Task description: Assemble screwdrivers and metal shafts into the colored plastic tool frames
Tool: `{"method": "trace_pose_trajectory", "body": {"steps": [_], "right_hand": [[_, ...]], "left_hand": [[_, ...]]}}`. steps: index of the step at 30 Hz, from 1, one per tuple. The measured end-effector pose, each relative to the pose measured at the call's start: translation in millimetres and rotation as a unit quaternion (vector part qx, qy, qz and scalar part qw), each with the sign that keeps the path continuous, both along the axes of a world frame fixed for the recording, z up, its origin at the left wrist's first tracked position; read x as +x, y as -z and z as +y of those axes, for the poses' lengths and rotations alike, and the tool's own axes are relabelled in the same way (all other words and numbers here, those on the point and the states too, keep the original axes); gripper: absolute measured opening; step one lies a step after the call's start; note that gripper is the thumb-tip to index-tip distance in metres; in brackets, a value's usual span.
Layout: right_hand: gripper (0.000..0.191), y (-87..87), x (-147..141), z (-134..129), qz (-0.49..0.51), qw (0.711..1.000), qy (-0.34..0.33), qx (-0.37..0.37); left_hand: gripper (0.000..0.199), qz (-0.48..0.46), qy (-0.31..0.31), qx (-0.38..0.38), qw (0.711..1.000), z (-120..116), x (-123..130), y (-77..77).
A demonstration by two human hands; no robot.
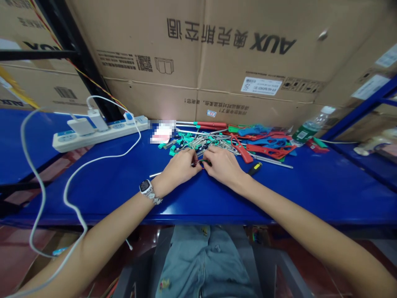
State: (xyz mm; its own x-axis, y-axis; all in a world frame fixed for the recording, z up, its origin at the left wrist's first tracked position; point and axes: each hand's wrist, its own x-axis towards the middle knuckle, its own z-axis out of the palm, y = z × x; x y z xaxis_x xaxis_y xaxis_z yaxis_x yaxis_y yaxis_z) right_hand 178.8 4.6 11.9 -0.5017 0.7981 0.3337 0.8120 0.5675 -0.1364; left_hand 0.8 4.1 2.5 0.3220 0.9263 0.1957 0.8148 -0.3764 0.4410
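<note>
My left hand (pixel 185 164) and my right hand (pixel 219 165) are close together over the front of a parts pile. Both have their fingers pinched on thin wires (pixel 203 161), reddish and dark, that span the small gap between them. What lies inside the fingertips is hidden. Just behind the hands is a heap of small metal parts (pixel 198 140) with green ends. A silver metal rod (pixel 155 175) pokes out beside my left wrist. Near my right wrist lies a screwdriver (pixel 254 168) with a black and yellow handle, its shaft hidden.
Red and blue plastic handles (pixel 268 150) lie at the right of the heap, by a plastic bottle (pixel 313 126). A power strip (pixel 105 131) with chargers sits left, its white cable (pixel 66 186) looping over the table edge. A large cardboard box (pixel 198 54) stands behind.
</note>
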Motion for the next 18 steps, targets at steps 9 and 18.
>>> {"method": "trace_pose_trajectory", "body": {"steps": [9, 18], "right_hand": [[0.014, -11.4, -5.0, -4.3, -0.045, 0.999, 0.015, -0.024], [0.012, -13.4, -10.9, -12.7, -0.08, 0.994, 0.062, -0.031]], "left_hand": [[0.007, 0.002, -0.012, -0.005, 1.0, -0.8, 0.2, 1.8], [0.009, 0.022, -0.017, -0.012, 1.0, -3.6, 1.4, -2.0]]}}
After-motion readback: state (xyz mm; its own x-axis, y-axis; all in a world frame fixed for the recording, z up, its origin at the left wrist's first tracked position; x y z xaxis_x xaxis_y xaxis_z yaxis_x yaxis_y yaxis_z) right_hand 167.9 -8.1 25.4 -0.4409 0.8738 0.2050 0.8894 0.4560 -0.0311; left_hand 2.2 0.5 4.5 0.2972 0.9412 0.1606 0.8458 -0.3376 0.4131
